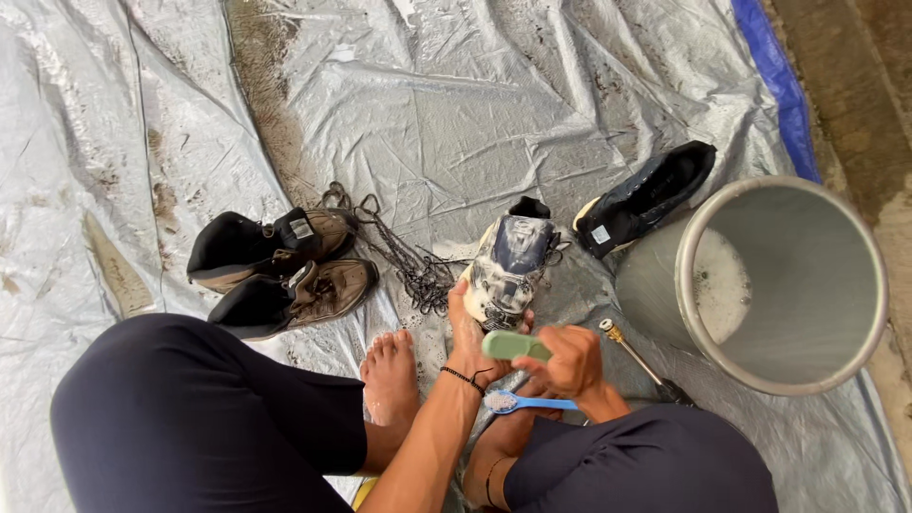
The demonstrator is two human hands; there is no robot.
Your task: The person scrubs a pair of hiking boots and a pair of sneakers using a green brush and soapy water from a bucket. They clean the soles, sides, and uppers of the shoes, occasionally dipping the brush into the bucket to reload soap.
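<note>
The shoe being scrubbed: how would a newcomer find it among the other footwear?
Start at the metal bucket on the grey tarp. Just beside it, the soapy dark-blue shoe stands in the left hand, with the right hand holding a green brush. It alone is lathered; the brown boots and black shoe lie untouched.

Outdoor wash spot: tarpaulin [456, 114], bucket [817, 370]
</note>
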